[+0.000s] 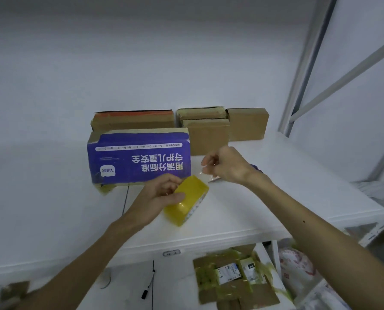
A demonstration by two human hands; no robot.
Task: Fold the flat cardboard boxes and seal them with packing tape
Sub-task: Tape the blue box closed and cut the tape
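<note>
A white bench [242, 204] fills the middle of the frame and meets a plain white wall [141, 63] behind it, with a grey metal shelf frame [307, 63] rising along the right edge. At the back of the bench, against the wall, stand a low brown box with an orange top edge [132, 121] and, to its right, a cluster of plain brown boxes [208, 135]. In front of them a blue printed box [139, 157] stands just left of centre, its lettering upside down to the camera. Just below and right of that box, the yellow tape roll [191, 198] is held above the bench in the left hand [159, 195], whose fingers [170, 181] are curled over its top while the thumb presses its near face. A clear strip of tape [206, 176] runs from the roll up and right to the right hand [229, 166], whose fingers [208, 161] pinch its free end close beside the blue box. At the bottom of the frame, below the bench edge, lie flattened cardboard with labels [231, 283] and a black marker [146, 289].
</note>
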